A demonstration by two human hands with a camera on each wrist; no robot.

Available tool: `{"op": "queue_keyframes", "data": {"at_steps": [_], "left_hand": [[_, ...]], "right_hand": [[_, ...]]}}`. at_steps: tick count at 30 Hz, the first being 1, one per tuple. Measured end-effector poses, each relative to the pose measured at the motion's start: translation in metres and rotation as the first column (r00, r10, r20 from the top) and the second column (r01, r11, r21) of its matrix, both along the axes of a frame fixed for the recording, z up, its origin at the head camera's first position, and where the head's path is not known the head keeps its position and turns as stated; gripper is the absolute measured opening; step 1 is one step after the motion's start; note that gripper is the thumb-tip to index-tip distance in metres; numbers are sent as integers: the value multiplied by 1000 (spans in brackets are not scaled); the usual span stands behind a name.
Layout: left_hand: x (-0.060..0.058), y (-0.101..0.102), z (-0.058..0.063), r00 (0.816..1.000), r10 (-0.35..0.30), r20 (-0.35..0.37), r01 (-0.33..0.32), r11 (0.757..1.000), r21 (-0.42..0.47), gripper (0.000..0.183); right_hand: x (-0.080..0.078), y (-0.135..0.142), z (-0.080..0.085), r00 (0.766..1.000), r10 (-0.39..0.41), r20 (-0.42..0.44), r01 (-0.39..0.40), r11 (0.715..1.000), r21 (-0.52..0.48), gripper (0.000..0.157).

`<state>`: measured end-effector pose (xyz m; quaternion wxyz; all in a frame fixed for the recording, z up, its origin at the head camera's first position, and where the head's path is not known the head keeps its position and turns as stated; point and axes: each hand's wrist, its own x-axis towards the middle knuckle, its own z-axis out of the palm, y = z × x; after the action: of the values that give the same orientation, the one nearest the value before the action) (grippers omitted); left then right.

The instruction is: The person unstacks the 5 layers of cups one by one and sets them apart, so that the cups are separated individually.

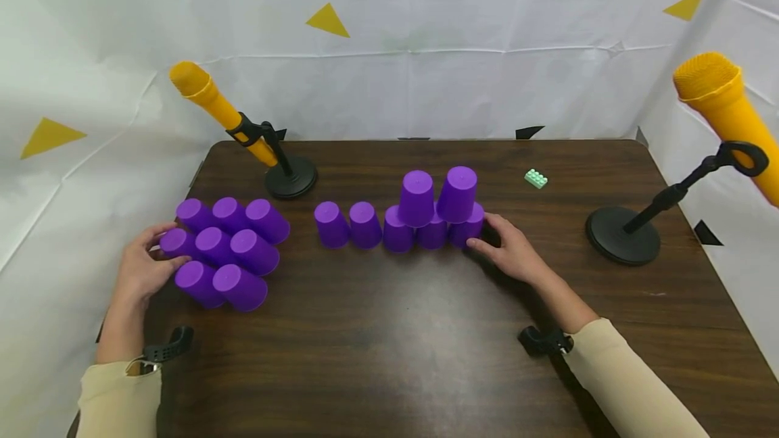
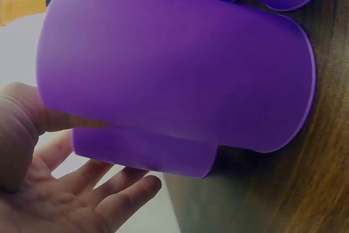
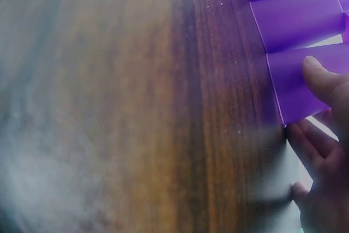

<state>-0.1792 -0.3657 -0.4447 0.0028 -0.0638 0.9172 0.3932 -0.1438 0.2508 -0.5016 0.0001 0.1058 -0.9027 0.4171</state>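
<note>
At the left side of the table, my left hand (image 1: 141,267) curves round an upside-down purple cup (image 1: 176,243), the leftmost of a cluster's middle row. The thumb and fingers lie on opposite sides of this cup; a nearer cup (image 2: 174,69) partly hides it in the left wrist view. My right hand (image 1: 510,251) holds the rightmost cup (image 1: 467,226) of a bottom row, thumb (image 3: 319,77) on its near side. Two upside-down cups, a left one (image 1: 416,199) and a right one (image 1: 458,195), stand on that row. Farther left in line are two cups without others on top (image 1: 331,224).
A yellow microphone (image 1: 209,98) on a black stand rises behind the cup cluster. Another yellow microphone (image 1: 733,103) leans from its round black base (image 1: 622,235) at the right. A small mint-green toy brick (image 1: 536,178) lies near the table's back edge. White sheeting surrounds the brown table (image 1: 395,357).
</note>
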Motion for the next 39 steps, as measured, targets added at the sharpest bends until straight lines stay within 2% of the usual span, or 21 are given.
{"op": "queue_keyframes", "data": {"at_steps": [3,5,6,7,8,9,11,12,14,15,16,17,19,21,23,26,29,33,35,39], "left_hand": [[1,0,7,1000,19,-24,-18,1000,5,73],[1,5,16,994,79,-81,-81,997,-17,72],[1,10,21,983,116,-144,-121,992,-32,69],[2,17,26,965,160,-210,-172,984,-41,67],[3,26,32,936,204,-285,-224,974,-39,64],[3,36,37,895,236,-378,-264,964,-25,61],[3,60,47,785,256,-564,-303,953,10,58],[3,72,52,732,240,-638,-288,957,30,56],[3,98,60,649,190,-737,-215,975,61,53],[3,112,63,621,151,-769,-159,985,65,52],[4,126,65,608,113,-786,-101,993,64,49],[4,140,66,601,66,-796,-35,998,57,47],[7,169,66,606,-30,-795,90,995,30,45],[9,198,62,626,-132,-768,204,979,-2,45],[13,225,56,647,-242,-723,303,952,-47,49],[19,260,42,686,-370,-627,415,906,-82,59],[20,287,28,714,-438,-546,471,877,-88,71],[19,314,13,740,-440,-509,471,879,-76,79],[18,324,9,744,-426,-514,462,884,-63,81],[12,338,4,741,-402,-538,461,887,-27,81]], "right_hand": [[-1,0,-2,1000,1,1,-1,1000,6,59],[-1,0,-2,1000,2,2,-3,1000,6,59],[-1,0,-2,1000,3,1,-3,1000,7,59],[-1,0,-2,1000,4,1,-4,1000,7,59],[-1,0,-2,1000,4,1,-4,1000,7,59],[-1,0,-1,1000,4,2,-4,1000,5,59],[-1,1,0,1000,2,6,-2,1000,5,60],[-1,1,0,1000,0,8,0,1000,4,60],[-2,1,0,1000,0,12,0,1000,2,60],[-2,1,0,1000,-1,14,1,1000,3,60],[-2,1,0,1000,-1,12,1,1000,4,60],[-2,1,0,1000,-1,9,1,1000,3,60],[-2,1,0,1000,-2,4,2,1000,5,60],[-2,1,0,1000,-6,4,6,1000,12,60],[-2,1,0,1000,-7,8,7,1000,15,60],[-1,1,-1,1000,-6,2,6,1000,19,60],[-2,0,-1,1000,-8,-16,9,1000,17,60],[-2,0,-1,1000,-12,-18,12,1000,18,60],[-2,0,-1,1000,-12,-12,12,1000,17,60],[-1,0,-1,1000,-15,-7,15,1000,9,60]]}}
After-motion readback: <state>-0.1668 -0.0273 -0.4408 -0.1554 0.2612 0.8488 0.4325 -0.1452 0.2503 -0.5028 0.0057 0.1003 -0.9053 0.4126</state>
